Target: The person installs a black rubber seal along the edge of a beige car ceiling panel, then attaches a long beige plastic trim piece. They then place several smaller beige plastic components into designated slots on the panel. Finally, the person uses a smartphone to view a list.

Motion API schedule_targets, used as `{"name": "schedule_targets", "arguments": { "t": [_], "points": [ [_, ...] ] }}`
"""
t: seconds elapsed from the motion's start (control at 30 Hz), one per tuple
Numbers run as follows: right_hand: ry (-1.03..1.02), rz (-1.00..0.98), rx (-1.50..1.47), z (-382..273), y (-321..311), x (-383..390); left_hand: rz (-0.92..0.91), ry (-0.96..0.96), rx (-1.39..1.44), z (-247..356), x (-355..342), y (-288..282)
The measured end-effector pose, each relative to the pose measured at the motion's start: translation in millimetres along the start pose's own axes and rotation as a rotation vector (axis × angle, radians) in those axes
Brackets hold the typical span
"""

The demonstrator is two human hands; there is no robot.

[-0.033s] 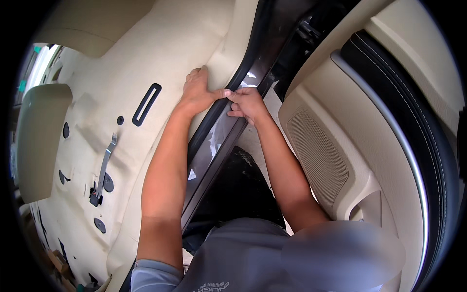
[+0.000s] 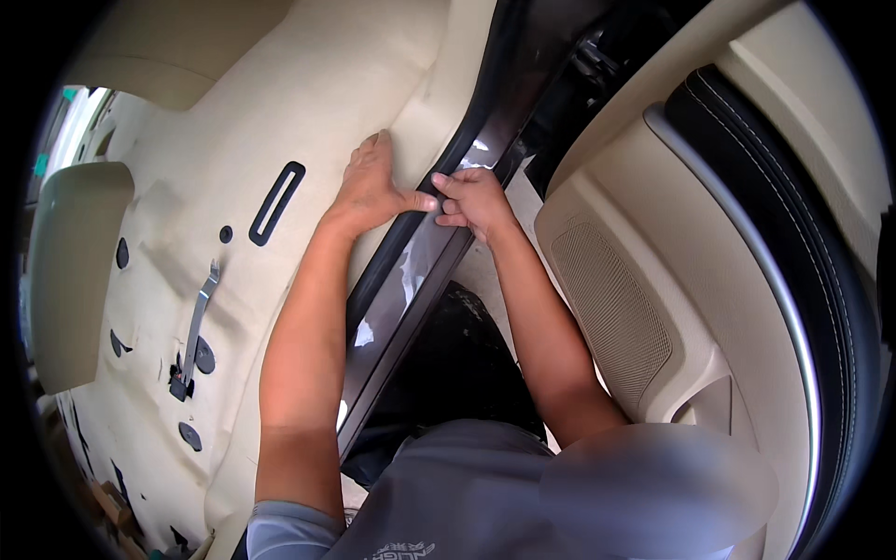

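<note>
A black rubber door seal (image 2: pixel 381 269) runs along the edge of the car's door opening, beside the dark glossy sill (image 2: pixel 415 259). My left hand (image 2: pixel 366 192) lies with its fingers stretched out over the beige lining, and its thumb reaches across onto the seal. Facing it, my right hand (image 2: pixel 478 202) has curled fingers at the sill side and its thumb on the seal, pinching the strip's edge. The two thumbs are slightly apart. What lies beneath the right fingers is hidden.
Beige floor lining (image 2: pixel 308 112) spreads to the left, with a black slotted frame (image 2: pixel 277 203) and an upright metal bracket (image 2: pixel 197 317). On the right, the open door panel (image 2: pixel 695 233) carries a speaker grille (image 2: pixel 611 308) and black stitched trim (image 2: pixel 747 140).
My left hand has slid slightly toward me along the seal, and its thumb has come away from the right thumb. My right hand has stayed nearly in place.
</note>
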State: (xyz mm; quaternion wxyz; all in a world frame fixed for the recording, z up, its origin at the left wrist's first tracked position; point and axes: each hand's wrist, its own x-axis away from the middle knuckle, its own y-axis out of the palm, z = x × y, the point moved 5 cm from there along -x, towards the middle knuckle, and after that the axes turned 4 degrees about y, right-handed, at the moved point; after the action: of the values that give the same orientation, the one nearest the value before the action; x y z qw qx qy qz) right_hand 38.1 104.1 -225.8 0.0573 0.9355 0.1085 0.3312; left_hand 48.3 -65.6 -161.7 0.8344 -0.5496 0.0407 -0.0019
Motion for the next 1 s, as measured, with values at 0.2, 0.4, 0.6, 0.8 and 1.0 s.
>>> {"name": "schedule_targets", "arguments": {
  "t": [0.2,0.4,0.6,0.8,1.0],
  "points": [
    [-0.081,0.162,0.157,5.2,4.6,6.4,-0.111,-0.148,-0.121,24.7,-1.2,-1.3],
    [-0.856,0.187,-0.327,-76.2,40.3,82.7,-0.15,-0.046,0.049,-11.5,13.3,-14.2],
    [-0.737,-0.004,-0.14,-61.3,43.6,-29.3,-0.214,-0.057,0.084,-0.2,-0.1,-6.1],
    [-1.51,0.507,0.664,-93.8,62.0,36.6,-0.166,-0.133,0.053,-8.3,-6.3,1.4],
    [-1.473,0.346,0.222,-93.0,45.7,38.7,-0.161,-0.134,0.073,-11.6,-2.6,-9.9]
  ]
}}
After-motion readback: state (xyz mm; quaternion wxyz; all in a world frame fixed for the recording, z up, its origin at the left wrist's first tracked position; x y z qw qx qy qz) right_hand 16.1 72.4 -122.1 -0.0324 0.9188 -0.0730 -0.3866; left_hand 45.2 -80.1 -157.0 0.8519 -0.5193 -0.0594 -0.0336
